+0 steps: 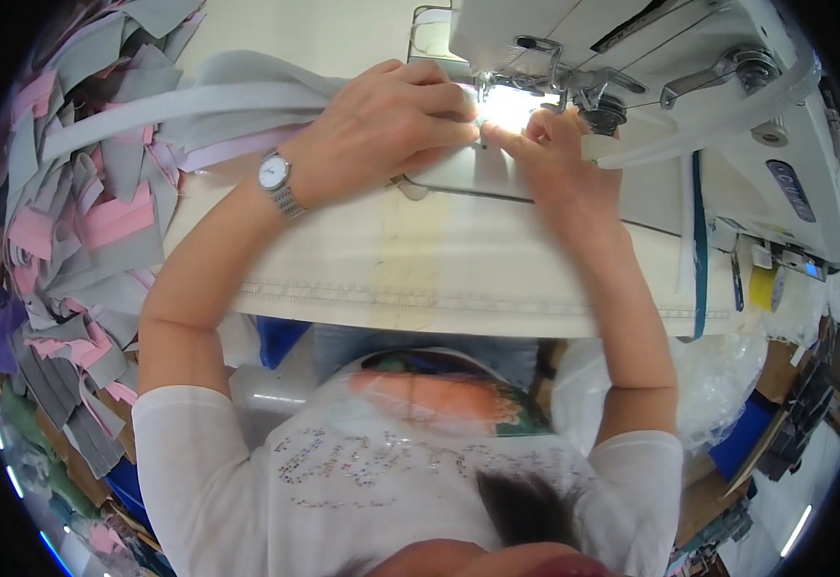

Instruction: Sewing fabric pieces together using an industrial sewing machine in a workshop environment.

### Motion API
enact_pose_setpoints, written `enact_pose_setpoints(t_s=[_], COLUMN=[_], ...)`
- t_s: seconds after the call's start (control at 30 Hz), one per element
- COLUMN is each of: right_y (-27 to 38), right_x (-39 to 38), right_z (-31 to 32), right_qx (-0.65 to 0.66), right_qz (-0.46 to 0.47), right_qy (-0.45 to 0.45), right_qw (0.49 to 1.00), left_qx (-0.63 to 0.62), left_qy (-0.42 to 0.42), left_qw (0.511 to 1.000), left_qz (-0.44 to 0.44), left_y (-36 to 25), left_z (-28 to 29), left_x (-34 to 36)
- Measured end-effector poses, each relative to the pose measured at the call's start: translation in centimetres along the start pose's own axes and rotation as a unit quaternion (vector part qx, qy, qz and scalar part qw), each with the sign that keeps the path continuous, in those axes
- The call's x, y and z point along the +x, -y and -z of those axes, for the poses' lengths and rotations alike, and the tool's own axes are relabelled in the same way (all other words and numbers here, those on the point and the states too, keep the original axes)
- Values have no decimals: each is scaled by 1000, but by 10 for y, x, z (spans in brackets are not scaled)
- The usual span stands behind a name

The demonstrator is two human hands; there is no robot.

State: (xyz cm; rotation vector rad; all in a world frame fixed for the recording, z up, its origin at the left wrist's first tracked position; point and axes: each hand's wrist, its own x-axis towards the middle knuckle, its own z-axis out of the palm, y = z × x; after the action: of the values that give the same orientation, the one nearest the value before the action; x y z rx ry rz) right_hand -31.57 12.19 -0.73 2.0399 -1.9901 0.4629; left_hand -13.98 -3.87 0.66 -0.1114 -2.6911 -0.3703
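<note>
- dark hair [526, 505] and a white t-shirt [218, 471] nearest the camera in the head view; beaded lettering on the chest.
- left hand [391, 125]: fingers bent together over the grey fabric [256, 72], just beside the needle area; can't tell pinch from press.
- right hand [574, 159]: fingers curled, fingertips at the lit spot; glare hides any grip.
- fabric runs from the left, under the left hand, toward the sewing machine [535, 19].
- step looks like guiding cloth in for stitching; next move probably calls for level edges, fingertips clear of the needle.
- textures: soft matte cloth, flat white band [179, 104], smooth cream table [324, 255], shiny metal plate [468, 175], loose pile of grey-pink strips [102, 255] at left.
</note>
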Motion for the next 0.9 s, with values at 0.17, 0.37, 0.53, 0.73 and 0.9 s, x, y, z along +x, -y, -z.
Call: enact_pose_setpoints(t_s=[0.17,0.37,0.53,0.73,0.9], right_y=[-1,-3,-3,-1,1], right_x=[1,-3,-1,-1,0], right_z=[0,-4,-3,-5,-4], right_qx=[-8,-5,-28,-16,-24], right_qz=[-1,-52,6,4,-30], right_qy=[4,24,5,18,26], right_qw=[1000,998,1000,1000,999], left_qx=[-2,18,31,13,-20], left_qy=[-5,-2,-20,-12,10], left_qw=[1000,1000,999,1000,999], left_qz=[0,6,4,12,34], left_y=[4,7,7,12,11], left_z=[-5,-6,-8,-4,0], left_x=[0,3,1,-4,4])
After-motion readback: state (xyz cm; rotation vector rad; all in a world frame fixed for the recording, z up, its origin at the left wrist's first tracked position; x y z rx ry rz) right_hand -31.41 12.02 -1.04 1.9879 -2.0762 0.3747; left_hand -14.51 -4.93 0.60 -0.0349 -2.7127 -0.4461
